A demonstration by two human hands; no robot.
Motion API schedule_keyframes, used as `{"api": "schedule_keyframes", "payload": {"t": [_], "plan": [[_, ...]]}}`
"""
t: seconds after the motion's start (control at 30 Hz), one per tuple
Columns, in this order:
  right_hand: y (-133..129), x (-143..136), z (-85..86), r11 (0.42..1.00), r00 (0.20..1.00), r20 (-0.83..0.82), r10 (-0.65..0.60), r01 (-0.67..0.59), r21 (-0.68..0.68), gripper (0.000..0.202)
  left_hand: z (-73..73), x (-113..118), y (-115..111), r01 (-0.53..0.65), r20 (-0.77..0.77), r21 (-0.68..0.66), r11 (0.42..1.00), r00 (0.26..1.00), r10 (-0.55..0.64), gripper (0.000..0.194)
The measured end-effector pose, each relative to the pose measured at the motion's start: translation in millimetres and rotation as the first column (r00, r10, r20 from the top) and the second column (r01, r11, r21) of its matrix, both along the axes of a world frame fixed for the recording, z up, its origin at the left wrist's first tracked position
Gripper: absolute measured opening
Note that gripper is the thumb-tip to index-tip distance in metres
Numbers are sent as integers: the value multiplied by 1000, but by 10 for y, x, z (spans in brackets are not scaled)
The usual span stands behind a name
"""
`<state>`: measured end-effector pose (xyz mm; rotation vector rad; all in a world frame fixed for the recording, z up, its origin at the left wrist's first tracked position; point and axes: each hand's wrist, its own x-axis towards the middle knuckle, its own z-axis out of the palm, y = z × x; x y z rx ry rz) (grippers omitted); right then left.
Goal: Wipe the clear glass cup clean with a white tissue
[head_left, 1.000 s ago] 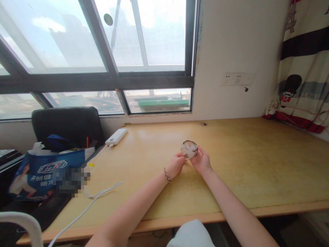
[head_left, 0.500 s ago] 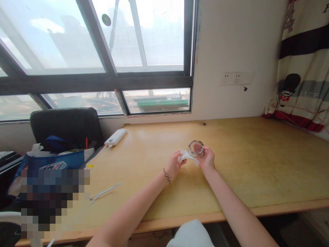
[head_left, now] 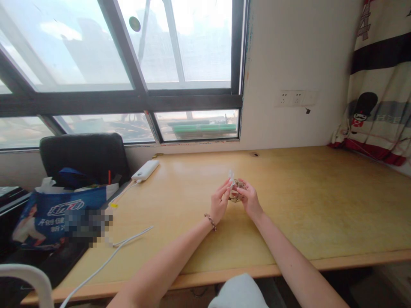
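Observation:
Above the middle of the desk (head_left: 305, 205), my right hand (head_left: 252, 202) is closed around a small, clear round glass vessel (head_left: 235, 196); I cannot tell whether it is a cup or a dish. My left hand (head_left: 219, 202), with a beaded bracelet on its wrist, is closed on a crumpled white tissue (head_left: 231, 176) and presses it to the vessel's left side. The tissue's upper end sticks up past the fingers. Both hands cover much of the vessel.
A white power bank (head_left: 145, 170) with cables lies at the desk's back left. A white cable (head_left: 105, 261) runs over the left front edge. Left of the desk, a blue bag (head_left: 72, 199) sits on a black chair (head_left: 84, 156). Windows and a patterned curtain (head_left: 372, 85) stand behind.
My left hand has moved up and right, bringing the tissue against the glass vessel. My right hand has shifted slightly left and tilted the vessel, so its round opening no longer faces me.

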<state>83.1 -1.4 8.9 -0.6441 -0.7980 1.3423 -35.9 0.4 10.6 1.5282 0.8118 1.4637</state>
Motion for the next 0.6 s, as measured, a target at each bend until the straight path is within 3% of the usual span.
{"api": "schedule_keyframes", "payload": {"t": [0.1, 0.17, 0.3, 0.4, 0.47, 0.53, 0.6], "plan": [[-42, -8, 5, 997, 984, 167, -54, 45, 57, 46, -3, -18, 50, 54, 65, -90, 995, 997, -48, 33], [-87, -29, 16, 979, 918, 359, -171, 119, 163, 49, -64, -16, 107, 84, 120, -210, 974, 991, -60, 37], [-171, -68, 21, 894, 594, 689, -416, 127, 431, 51, -191, 28, 177, 286, 303, -426, 859, 939, -162, 47], [-158, -68, -32, 849, 393, 767, -507, 76, 522, 55, -185, 59, 152, 519, 493, -427, 741, 820, -291, 53], [-109, -62, -84, 824, 311, 775, -549, 49, 564, 58, -150, 68, 116, 589, 553, -410, 696, 768, -324, 50], [-54, -60, -111, 812, 274, 779, -564, 14, 583, 59, -120, 69, 88, 597, 578, -395, 699, 752, -317, 42], [-34, -62, -72, 819, 290, 789, -542, -30, 573, 60, -108, 59, 84, 594, 602, -369, 714, 739, -304, 35]]}}
